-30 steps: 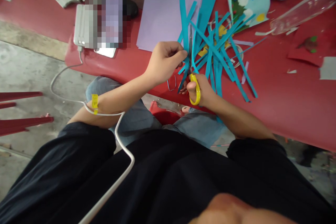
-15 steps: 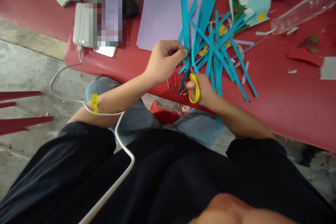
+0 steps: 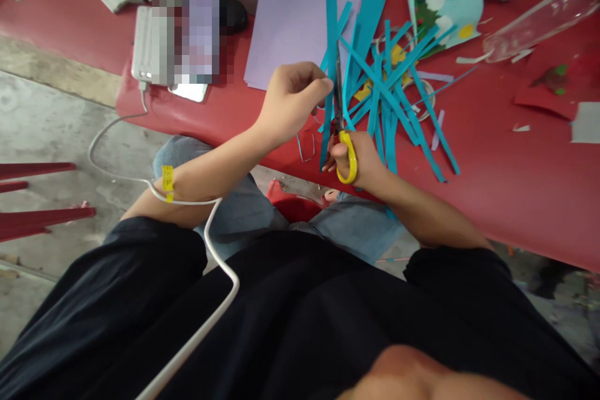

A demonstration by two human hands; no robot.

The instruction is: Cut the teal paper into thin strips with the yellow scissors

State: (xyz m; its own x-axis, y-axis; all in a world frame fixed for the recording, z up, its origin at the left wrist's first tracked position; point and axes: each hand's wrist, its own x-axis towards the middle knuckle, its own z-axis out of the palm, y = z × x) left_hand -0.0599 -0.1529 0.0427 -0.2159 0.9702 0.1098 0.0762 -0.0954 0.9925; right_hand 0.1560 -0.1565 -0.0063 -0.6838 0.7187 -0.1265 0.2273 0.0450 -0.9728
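My left hand [image 3: 297, 97] pinches a long blue paper strip [image 3: 330, 19] near its middle, thumb and forefinger pressed together. The strip stands nearly upright in the view, its lower end reaching down by my right hand [image 3: 359, 156]. That hand is closed around the yellow handles of a pair of scissors [image 3: 347, 159]. The blades point away from me and lie along the strip's right side; whether they touch it I cannot tell. Just right of the blades several cut blue strips [image 3: 389, 87] are heaped across one another, over a roll of tape [image 3: 426, 100].
Purple paper sheets [image 3: 290, 19] lie on the red table [image 3: 506, 187] behind my left hand. At left are a power bank [image 3: 145, 44] with a white cable [image 3: 225, 262], and a blurred-out phone. A decorated card [image 3: 454, 3] and a plastic bottle [image 3: 539, 22] are at right.
The blue strip in my left hand now reaches further up, past the top edge of the view, and stands straighter. My left hand has shifted slightly up and left; the scissors have hardly moved.
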